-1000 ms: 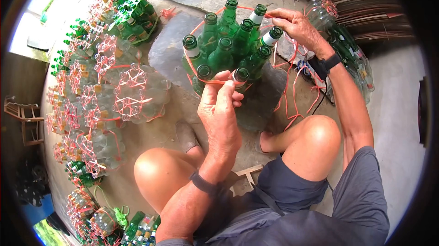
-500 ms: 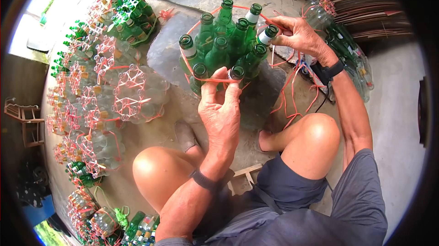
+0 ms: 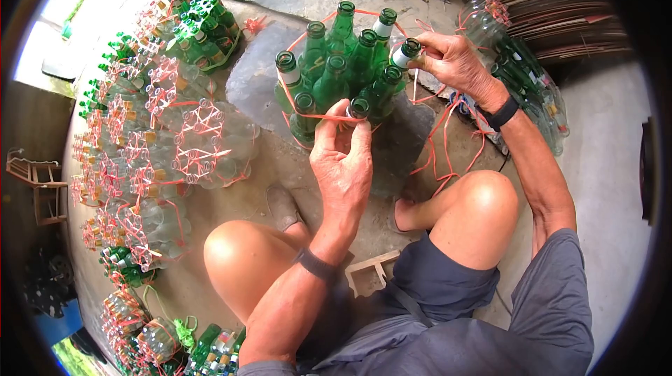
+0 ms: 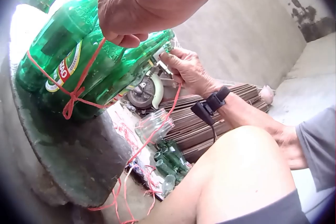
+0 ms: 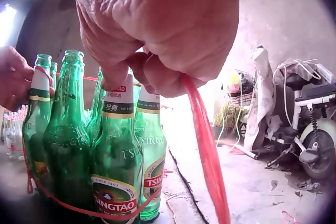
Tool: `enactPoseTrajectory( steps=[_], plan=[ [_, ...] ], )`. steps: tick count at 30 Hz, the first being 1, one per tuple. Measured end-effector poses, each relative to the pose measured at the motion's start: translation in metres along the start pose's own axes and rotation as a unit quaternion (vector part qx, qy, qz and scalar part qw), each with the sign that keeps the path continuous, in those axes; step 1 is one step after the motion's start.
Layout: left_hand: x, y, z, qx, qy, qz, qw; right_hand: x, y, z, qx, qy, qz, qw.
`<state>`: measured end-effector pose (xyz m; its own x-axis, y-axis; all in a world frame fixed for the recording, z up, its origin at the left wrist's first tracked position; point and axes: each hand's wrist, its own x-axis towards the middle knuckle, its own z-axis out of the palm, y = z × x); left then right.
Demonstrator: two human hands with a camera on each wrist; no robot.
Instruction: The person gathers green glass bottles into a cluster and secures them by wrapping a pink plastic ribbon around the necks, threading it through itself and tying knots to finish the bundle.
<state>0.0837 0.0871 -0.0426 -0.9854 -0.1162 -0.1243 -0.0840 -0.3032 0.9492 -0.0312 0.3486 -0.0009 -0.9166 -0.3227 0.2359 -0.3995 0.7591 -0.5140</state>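
Note:
A cluster of green glass bottles (image 3: 334, 81) stands upright on a dark slab (image 4: 79, 155), with red plastic twine (image 5: 206, 145) looped around it. The left hand (image 3: 343, 166) is at the near side, its thumb and index finger pinching the twine beside a front bottle's neck. At the right-hand bottle's mouth is the right hand (image 3: 455, 65), fingers curled on the twine; a strand hangs from them in the right wrist view. Lower on the bottles, a second loop is tied in a bow knot (image 4: 73, 95), seen in the left wrist view.
Many clear bottles (image 3: 210, 142) bound in red twine cover the floor at left, with tied green bottles (image 3: 206, 26) behind. Loose twine (image 3: 448, 145) trails by the right knee. Green bottles (image 3: 528, 68) lie at right, near stacked flat sheets (image 3: 553, 5) and a scooter wheel (image 5: 319, 148).
The right hand has come down slightly and closer to the right-hand bottle's mouth. The left thumb and index finger have spread apart around the front bottle's neck, still at the twine.

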Motion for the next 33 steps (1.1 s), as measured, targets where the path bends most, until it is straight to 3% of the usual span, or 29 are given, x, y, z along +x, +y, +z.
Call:
enactPoseTrajectory(
  steps=[4, 6, 8, 9, 10, 13, 16, 18, 24, 25, 29, 33],
  plan=[
    [-0.001, 0.006, 0.001, 0.010, -0.014, -0.006, 1.000, -0.005, 0.008, 0.011, -0.008, 0.033, -0.039, 0.999],
    [0.001, -0.003, 0.002, 0.010, -0.003, 0.053, 0.999, -0.007, 0.009, 0.018, 0.060, 0.055, -0.039, 0.996],
    [0.002, -0.003, 0.001, 0.074, 0.006, 0.048, 0.996, -0.008, 0.013, 0.029, 0.118, 0.090, -0.051, 0.988],
    [0.003, -0.004, 0.002, 0.067, 0.007, 0.036, 0.997, -0.012, 0.015, 0.017, 0.022, 0.016, 0.019, 0.999],
    [0.003, -0.004, 0.002, 0.057, 0.008, 0.023, 0.998, -0.013, 0.015, 0.021, 0.028, 0.012, 0.013, 0.999],
    [0.003, -0.007, 0.001, 0.069, 0.003, 0.053, 0.996, -0.015, 0.007, 0.031, 0.053, 0.107, -0.053, 0.991],
    [0.005, -0.008, 0.001, 0.105, 0.009, 0.110, 0.988, -0.018, -0.009, 0.026, 0.006, 0.095, 0.006, 0.995],
    [0.005, -0.009, 0.000, 0.110, 0.004, 0.100, 0.989, -0.017, -0.012, 0.028, -0.019, 0.099, 0.005, 0.995],
    [0.015, -0.025, -0.003, 0.124, 0.010, 0.190, 0.974, -0.017, -0.011, 0.035, -0.062, 0.143, -0.015, 0.988],
    [0.008, -0.010, -0.004, 0.094, -0.016, 0.111, 0.989, -0.017, -0.009, 0.036, -0.066, 0.144, -0.023, 0.987],
    [0.007, -0.002, -0.006, 0.168, -0.003, 0.155, 0.973, -0.017, -0.021, 0.033, -0.087, 0.131, -0.003, 0.988],
    [0.008, -0.006, -0.006, 0.162, -0.004, 0.154, 0.975, -0.019, -0.028, 0.036, -0.111, 0.139, 0.012, 0.984]
  ],
)
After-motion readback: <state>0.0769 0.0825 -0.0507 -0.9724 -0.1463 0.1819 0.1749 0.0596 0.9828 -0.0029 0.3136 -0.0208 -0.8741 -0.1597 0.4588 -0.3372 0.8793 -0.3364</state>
